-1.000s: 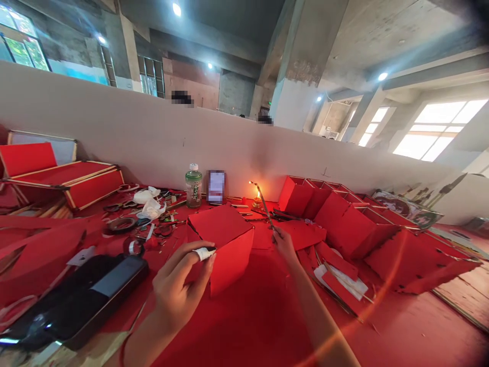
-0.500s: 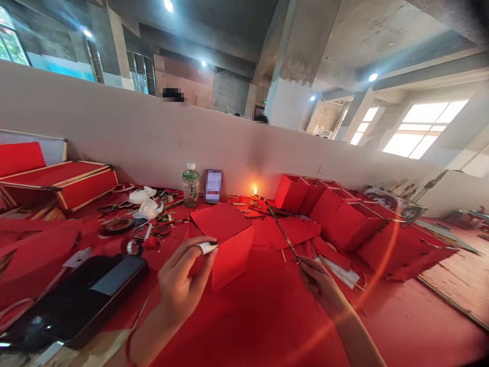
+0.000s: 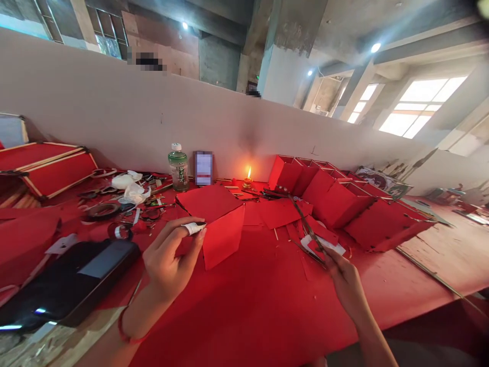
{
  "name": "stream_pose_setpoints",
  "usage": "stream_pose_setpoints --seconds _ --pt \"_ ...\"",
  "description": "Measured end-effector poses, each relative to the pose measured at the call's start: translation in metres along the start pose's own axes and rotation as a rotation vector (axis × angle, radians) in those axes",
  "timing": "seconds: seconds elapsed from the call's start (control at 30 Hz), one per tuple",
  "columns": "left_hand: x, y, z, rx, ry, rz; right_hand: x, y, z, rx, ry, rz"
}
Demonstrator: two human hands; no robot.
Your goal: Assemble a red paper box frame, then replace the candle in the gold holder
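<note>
A red box (image 3: 223, 236), with flat smooth faces, stands on the red tabletop in front of me. My left hand (image 3: 171, 255) pinches its near edge between thumb and fingers; white tape wraps one finger. Between the fingers of my right hand (image 3: 346, 280) is a thin dark stick (image 3: 305, 221), pointing up and away to the left. Its far end lies over dark slender pieces on the table, right of a small burning lamp (image 3: 248, 182). Under the stick lie red sheets (image 3: 284, 213) and a white scrap, with another thin dark piece beside them.
Several red boxes (image 3: 344, 201) stand in a row at the right, against the pale partition (image 3: 114, 112). A bottle (image 3: 178, 168) and a phone (image 3: 204, 168) stand at the back. Tape rolls, plastic scraps and a black case (image 3: 99, 278) crowd the left. A framed red box (image 3: 61, 171) lies beyond.
My right hand has drawn the stick rightward and toward me, taking its tip away from beside the flame. My left hand keeps its pinch on the box. The whole view has shifted slightly.
</note>
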State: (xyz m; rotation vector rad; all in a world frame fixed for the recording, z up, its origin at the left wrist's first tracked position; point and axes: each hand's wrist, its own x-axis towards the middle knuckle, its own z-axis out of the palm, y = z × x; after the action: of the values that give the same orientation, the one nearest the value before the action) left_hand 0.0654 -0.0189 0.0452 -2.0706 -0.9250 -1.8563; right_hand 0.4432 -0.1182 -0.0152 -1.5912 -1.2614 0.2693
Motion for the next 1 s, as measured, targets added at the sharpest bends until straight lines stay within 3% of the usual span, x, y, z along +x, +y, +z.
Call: stream_pose_setpoints --seconds 0.13,0.3,0.47,1.0 --pt "0.0 0.001 0.0 0.02 0.013 -0.006 -0.022 -0.02 -0.003 0.008 0.01 -0.071" --pt "-0.001 0.002 0.0 -0.014 0.011 -0.034 -0.053 -0.047 -0.005 -0.092 -0.016 -0.328" --pt "-0.001 0.006 0.0 0.002 0.027 -0.067 -0.064 -0.055 -0.001 -0.153 -0.101 -0.534" --pt "-0.003 0.006 0.0 -0.05 0.031 -0.061 -0.064 -0.053 0.012 -0.169 -0.132 -0.61"
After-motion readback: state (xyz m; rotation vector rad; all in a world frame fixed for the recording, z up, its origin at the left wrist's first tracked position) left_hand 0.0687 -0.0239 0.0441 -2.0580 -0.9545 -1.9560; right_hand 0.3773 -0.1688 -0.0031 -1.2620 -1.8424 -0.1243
